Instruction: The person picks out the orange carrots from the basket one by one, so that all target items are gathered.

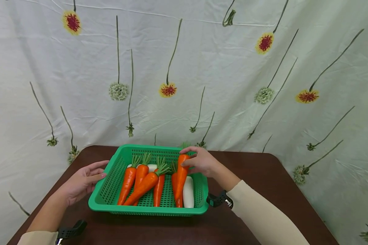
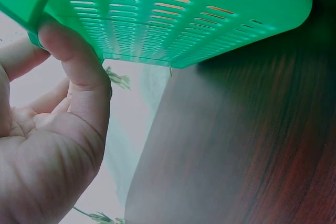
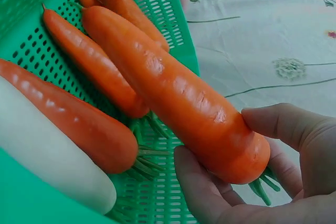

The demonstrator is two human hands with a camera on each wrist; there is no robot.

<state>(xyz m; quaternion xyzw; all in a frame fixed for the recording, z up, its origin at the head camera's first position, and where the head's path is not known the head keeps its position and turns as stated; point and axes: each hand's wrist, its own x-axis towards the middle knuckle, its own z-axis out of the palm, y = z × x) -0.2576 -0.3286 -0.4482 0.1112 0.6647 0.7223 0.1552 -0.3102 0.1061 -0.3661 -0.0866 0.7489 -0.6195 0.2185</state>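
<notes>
A green plastic basket with slotted sides holds several orange carrots with green stem tufts and a white radish. Over the basket's right part, my right hand grips one carrot near its leafy end, thumb on one side and fingers on the other. That carrot's tip points down toward the near side, above another carrot lying beside the radish. My left hand pinches the basket's left rim, its thumb against the outer wall.
The basket stands on a dark brown wooden table. Behind the table hangs a pale cloth printed with flowers. More white shows at the back of the basket, partly hidden under the carrots.
</notes>
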